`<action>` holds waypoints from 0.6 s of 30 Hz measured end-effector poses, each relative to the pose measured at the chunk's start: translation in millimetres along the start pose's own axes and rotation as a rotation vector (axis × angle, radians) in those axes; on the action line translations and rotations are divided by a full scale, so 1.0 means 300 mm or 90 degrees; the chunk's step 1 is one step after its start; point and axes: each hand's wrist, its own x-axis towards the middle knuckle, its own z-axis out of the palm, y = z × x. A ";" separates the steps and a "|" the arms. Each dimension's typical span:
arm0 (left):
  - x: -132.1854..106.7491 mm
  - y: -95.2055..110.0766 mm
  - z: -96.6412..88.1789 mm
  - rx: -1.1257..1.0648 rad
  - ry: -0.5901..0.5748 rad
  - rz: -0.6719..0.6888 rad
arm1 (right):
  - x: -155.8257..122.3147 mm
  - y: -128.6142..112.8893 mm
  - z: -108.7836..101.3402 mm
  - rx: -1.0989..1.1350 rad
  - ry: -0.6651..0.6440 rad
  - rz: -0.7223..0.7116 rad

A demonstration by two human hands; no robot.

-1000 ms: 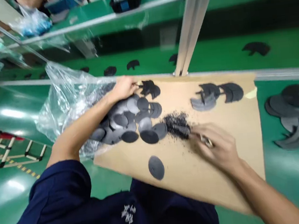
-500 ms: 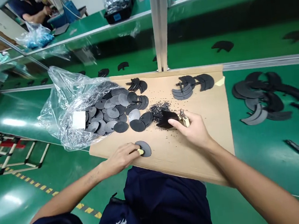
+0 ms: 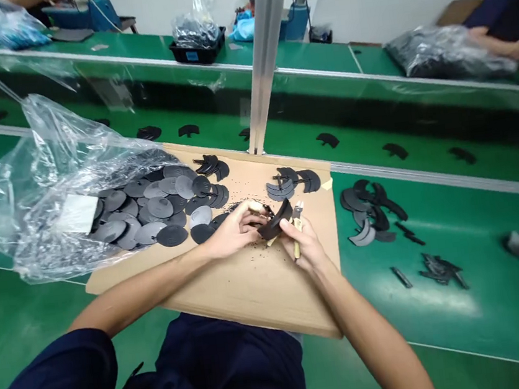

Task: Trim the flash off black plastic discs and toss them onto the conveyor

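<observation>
Both my hands meet over a brown cardboard sheet [image 3: 251, 283] on my lap. My left hand [image 3: 233, 230] pinches a dark grey plastic disc [image 3: 275, 221], fingers closed on it. My right hand [image 3: 303, 242] is closed round a small cutter with yellowish handles [image 3: 295, 228], and its thumb touches the same disc. A heap of grey discs [image 3: 158, 206] spills from a clear plastic bag [image 3: 47, 181] on the left. Trimmed pieces [image 3: 293, 182] lie at the far edge of the cardboard. Black crumbs are scattered under my hands.
An aluminium post [image 3: 265, 56] rises behind the cardboard. More dark cut parts [image 3: 371, 213] lie on the green bench to the right, and others sit on the green belt [image 3: 421, 132] beyond. A black tray [image 3: 198, 48] and another person's arm [image 3: 500, 45] are farther back.
My left hand lifted the single disc from the near cardboard and brought it to my right hand. The right hand moved in with the cutter. The camera tilted up and left.
</observation>
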 end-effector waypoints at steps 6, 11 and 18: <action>-0.014 0.004 -0.040 -0.021 0.040 -0.049 | 0.008 0.004 -0.021 -0.081 0.109 -0.012; 0.000 0.019 -0.072 0.010 0.155 0.003 | 0.014 0.008 -0.018 -0.148 0.152 0.005; 0.012 0.026 -0.089 -0.077 0.127 -0.033 | 0.011 0.008 0.003 -0.219 0.133 0.000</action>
